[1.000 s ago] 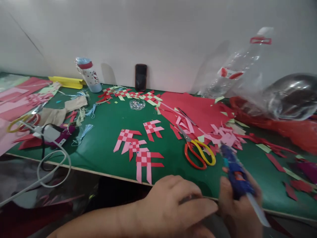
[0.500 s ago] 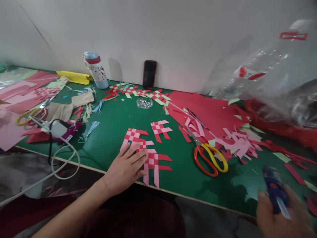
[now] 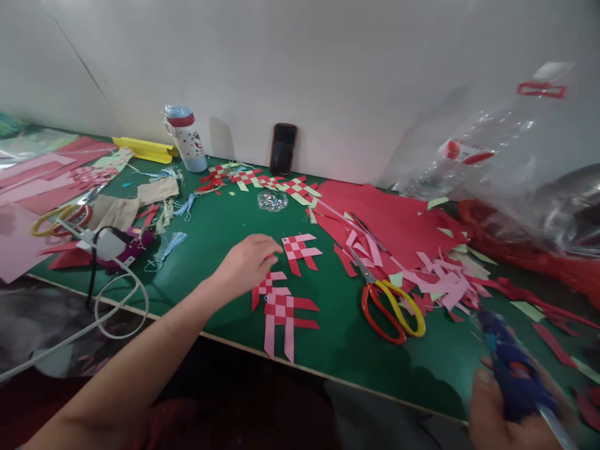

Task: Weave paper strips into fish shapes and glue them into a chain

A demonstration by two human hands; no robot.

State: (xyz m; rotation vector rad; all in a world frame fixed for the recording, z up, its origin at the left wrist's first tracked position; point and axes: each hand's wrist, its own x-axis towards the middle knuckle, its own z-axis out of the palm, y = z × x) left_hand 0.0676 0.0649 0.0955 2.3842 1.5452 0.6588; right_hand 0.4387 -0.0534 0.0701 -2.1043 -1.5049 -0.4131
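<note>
My left hand (image 3: 246, 262) reaches out over the green table (image 3: 210, 225), its fingers curled together and pointing down; whatever lies under them is hidden. Just right of its fingertips lies a red-and-pink woven paper piece (image 3: 300, 250). Two more woven pieces (image 3: 269, 284) (image 3: 285, 315) lie below the hand, near the table's front edge. My right hand (image 3: 497, 415), blurred at the lower right, is closed around a blue glue gun (image 3: 513, 372) with its tip pointing up and left.
Red-and-yellow scissors (image 3: 391, 303) lie beside pink paper scraps (image 3: 445, 281) and red sheets (image 3: 389, 212). At the back stand a small dish of beads (image 3: 272, 200), a phone (image 3: 283, 149) and a bottle (image 3: 185, 137). A white cable (image 3: 112, 300) loops at the left. A clear plastic bag (image 3: 492, 150) stands at the right.
My left hand left the right hand, pressed flat on a woven piece, then moved farther up and right with its fingers curled. My right hand swung the glue gun to the lower right.
</note>
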